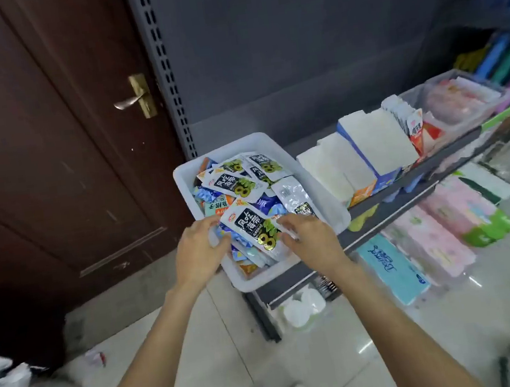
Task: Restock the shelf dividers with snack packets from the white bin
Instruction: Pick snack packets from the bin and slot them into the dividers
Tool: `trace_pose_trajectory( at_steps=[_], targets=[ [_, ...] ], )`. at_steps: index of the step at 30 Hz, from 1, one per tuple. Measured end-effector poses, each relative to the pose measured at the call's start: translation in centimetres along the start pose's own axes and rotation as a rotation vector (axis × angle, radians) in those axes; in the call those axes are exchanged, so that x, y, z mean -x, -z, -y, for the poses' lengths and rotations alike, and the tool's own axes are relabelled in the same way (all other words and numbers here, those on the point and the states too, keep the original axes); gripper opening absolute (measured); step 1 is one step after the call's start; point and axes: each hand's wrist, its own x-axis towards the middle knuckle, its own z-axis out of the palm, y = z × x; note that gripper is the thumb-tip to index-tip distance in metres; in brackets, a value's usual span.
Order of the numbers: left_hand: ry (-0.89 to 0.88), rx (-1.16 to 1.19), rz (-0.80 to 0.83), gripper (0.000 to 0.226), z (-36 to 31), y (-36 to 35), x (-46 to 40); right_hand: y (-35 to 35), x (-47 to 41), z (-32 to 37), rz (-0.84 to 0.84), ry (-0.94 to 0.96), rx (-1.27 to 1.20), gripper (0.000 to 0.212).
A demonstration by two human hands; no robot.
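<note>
With the left hand (198, 248) and right hand (308, 235) loosely curled flanking the black-and-white packet (253, 227) at the 6 o'clock end of the white bin (324, 204), pinch both edges, lift flat.

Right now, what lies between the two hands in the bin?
In the head view, a black-and-white sunflower packet lies between the left hand and right hand, atop the packets in the white bin.

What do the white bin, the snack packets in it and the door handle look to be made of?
White bin: smooth moulded plastic, by its rounded rim. Snack packets: glossy printed film, one silver-backed, likely foil laminate. Door handle: shiny silvery metal on a brass-coloured plate.
</note>
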Motion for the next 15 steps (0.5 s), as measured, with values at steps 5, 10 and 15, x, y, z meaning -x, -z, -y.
trace_pose_trajectory(
  at_steps=[5, 10, 15],
  targets=[
    [0.049, -0.345, 0.022, 0.053, 0.4, -0.5, -4.5, -1.5, -4.1, -0.3, 0.210, -0.101, 0.005, 0.055],
    [-0.020, -0.339, 0.055, 0.035, 0.7, -1.3, -6.4, -3.4, -4.9, -0.1, 0.203, -0.154, 0.115, 0.069],
    [0.058, 0.212, 0.030, 0.009, 0.9, -0.9, -6.6, -2.7, -5.3, 0.3, 0.237, -0.180, -0.133, 0.043]
  ],
)
